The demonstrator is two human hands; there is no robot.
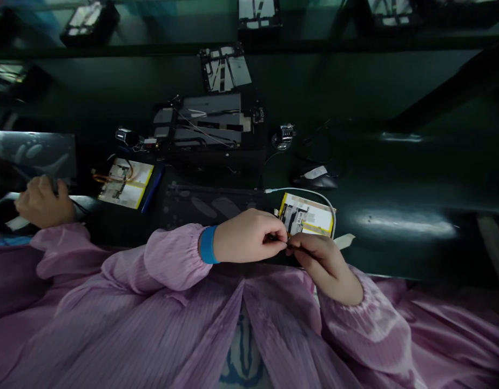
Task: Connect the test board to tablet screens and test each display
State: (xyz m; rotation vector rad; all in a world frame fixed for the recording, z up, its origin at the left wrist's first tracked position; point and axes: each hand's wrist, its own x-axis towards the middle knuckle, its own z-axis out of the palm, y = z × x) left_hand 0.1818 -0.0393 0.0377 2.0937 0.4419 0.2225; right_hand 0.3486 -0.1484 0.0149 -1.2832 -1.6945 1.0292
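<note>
Under dim light, a small dark piece (289, 246) is held at the near edge of a white-and-yellow module (314, 212), pinched from both sides. By the left hand (251, 235), ringed with a blue wristband (209, 245), it is gripped between curled fingers and thumb; by the right hand (326, 262), it is met with thumb and forefinger drawn together. Most of the piece is hidden by the fingertips, and whether it is joined to the module cannot be told.

If it is joined, a strained or torn connection could be caused by an uneven pull between the two hands. A slip could as easily be caused by so small a grip, with the piece lost against the dark table (375, 181) around the module.

A white cable (310, 190) is looped along the module's far edge and down its right side; were it caught by the right hand, the module could be dragged askew. A pale strip (345, 241) is seen just off the module's near right corner, where it could be picked up by a sleeve if it is sticky. To the module's left, a dark panel (213, 202) is partly covered from view by the left hand, and scuffing could be caused by a careless sweep of the wrist. Farther left of the module, a co-worker's hand (47, 202) is rested well apart from the pinched piece.
</note>
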